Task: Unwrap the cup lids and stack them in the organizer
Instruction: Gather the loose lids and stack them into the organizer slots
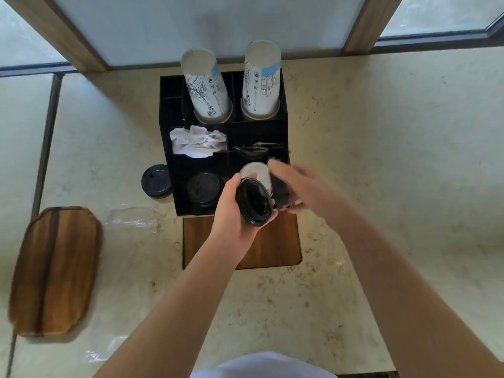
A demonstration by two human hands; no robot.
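A black compartment organizer (169,137) stands on the marble counter. My left hand (231,211) grips a short stack of black cup lids (253,200) in front of it, tilted on edge. My right hand (302,186), blurred, holds a black lid (281,193) just right of that stack, over the organizer's front right compartment, where a white lid (255,171) shows. More black lids (203,189) sit stacked in the front left compartment. One black lid (156,181) lies on the counter left of the organizer.
Two stacks of printed paper cups (208,88) stand in the back compartments; white napkins (196,141) fill a middle one. Clear plastic wrap (133,218) lies on the counter. A wooden tray (54,268) sits at the left, a wooden board (275,246) under the organizer.
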